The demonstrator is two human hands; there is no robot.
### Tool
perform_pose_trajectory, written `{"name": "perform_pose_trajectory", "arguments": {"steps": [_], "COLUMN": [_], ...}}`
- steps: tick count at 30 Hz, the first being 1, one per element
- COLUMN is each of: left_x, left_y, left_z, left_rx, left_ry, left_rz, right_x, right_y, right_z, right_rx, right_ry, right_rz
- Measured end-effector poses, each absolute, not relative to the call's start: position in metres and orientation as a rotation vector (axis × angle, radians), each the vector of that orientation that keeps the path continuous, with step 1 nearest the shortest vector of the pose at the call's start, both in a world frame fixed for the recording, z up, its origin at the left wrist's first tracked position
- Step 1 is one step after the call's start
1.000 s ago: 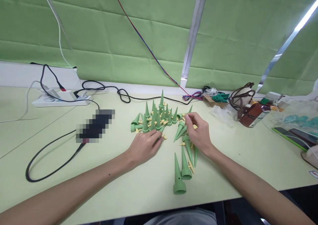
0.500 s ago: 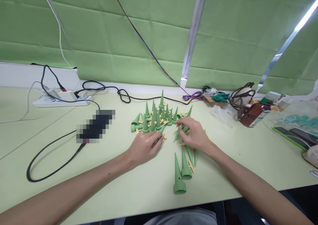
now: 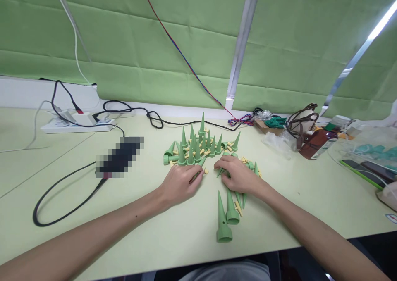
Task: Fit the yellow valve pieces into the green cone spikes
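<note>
My left hand [image 3: 181, 181] rests on the table with its fingers curled round a green plant-watering spike [image 3: 196, 175], mostly hidden by the fingers. Just beyond it is a cluster of green spikes [image 3: 197, 153], many standing point up, with small yellow valves [image 3: 206, 171] among them. My right hand [image 3: 238, 174] reaches down over a second, looser group, its fingers bent round a spike [image 3: 220, 172] whose tip shows beneath them. Closer to me lie two spikes, one with a round hole [image 3: 223, 225] in its side, and a yellow valve [image 3: 238, 208].
A blurred-out dark device [image 3: 119, 157] with a black cable lies left, before a white power strip [image 3: 77, 126]. At right are a brown bottle [image 3: 319, 142], a cardboard box [image 3: 268, 128], clear plastic bags and phones [image 3: 362, 173]. A green curtain hangs behind the table.
My right hand has moved slightly left and down, its fingers closing over the spike; a standing spike behind it now shows fully. My left hand has stayed put.
</note>
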State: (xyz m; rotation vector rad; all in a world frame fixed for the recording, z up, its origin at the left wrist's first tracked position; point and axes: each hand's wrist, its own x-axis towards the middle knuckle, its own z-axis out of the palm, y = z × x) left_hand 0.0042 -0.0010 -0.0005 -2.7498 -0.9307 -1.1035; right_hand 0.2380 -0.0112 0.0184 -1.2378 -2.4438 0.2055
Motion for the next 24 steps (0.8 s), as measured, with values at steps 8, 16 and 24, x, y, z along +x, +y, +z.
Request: {"name": "perform_pose_trajectory", "arguments": {"steps": [8, 16, 24], "left_x": [0.0045, 0.0045, 0.0039], "left_y": [-0.0015, -0.0009, -0.0003], "left_z": [0.0, -0.0005, -0.0015], "left_rx": [-2.75, -2.75, -2.75], "left_ry": [-0.94, -0.925, -0.922], "left_rz": [-1.112, -1.119, -1.131], "right_x": [0.2359, 0.236, 0.2358], "right_y": [-0.013, -0.0129, -0.0117], "right_z": [0.0168, 0.0157, 0.0166], "right_rx": [-1.222, -1.224, -1.207], "right_ry": [-2.462, -2.46, -2.459], "right_rz": [0.208, 0.217, 0.211]}}
